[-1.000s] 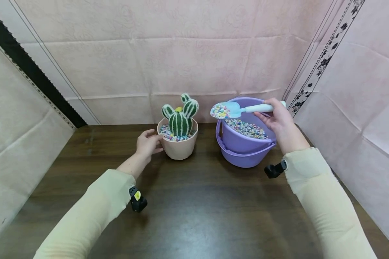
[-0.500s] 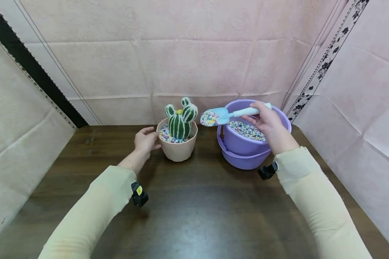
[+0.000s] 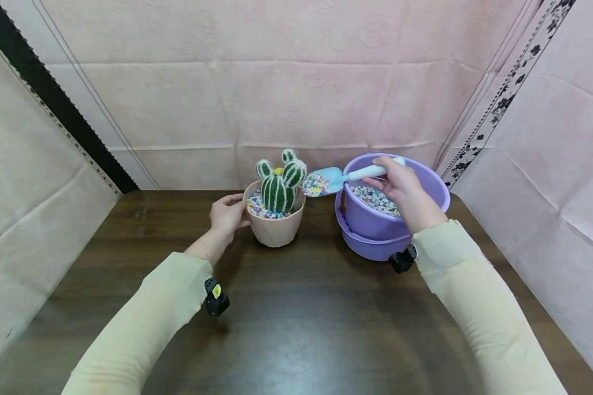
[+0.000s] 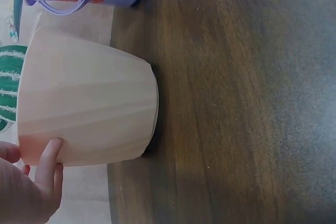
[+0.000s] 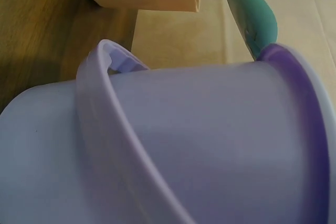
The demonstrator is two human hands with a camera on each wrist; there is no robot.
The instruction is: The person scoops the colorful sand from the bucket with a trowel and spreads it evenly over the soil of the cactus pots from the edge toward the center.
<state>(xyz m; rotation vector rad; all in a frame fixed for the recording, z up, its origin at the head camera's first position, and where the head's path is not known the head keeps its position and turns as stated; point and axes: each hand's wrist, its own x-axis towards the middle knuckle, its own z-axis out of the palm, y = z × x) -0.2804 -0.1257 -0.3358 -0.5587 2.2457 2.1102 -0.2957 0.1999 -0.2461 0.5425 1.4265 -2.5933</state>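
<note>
A green knitted cactus [image 3: 277, 193] stands in a cream pot [image 3: 274, 232] filled with coloured pebbles. At the pot's left side, my left hand [image 3: 226, 215] touches the rim and outer wall; its fingers [image 4: 48, 163] lie fairly straight on the wall in the left wrist view. My right hand [image 3: 400, 184] grips the handle of a light blue hand trowel [image 3: 334, 179], held level over the purple bucket [image 3: 375, 222]. Coloured pebbles [image 3: 315, 185] lie in the trowel's scoop, its tip right by the pot's right rim. The right wrist view shows the trowel blade [image 5: 252, 14] but hides the hand.
More coloured pebbles [image 3: 374, 198] lie inside the bucket, whose handle [image 5: 121, 119] hangs down its side. All stands on a dark wooden table [image 3: 296, 307]. Pale cloth walls [image 3: 277, 104] close off the back and both sides.
My right hand has carried the loaded trowel leftward from above the bucket to the pot's right rim. The left hand stays at the pot; the cactus leans slightly differently.
</note>
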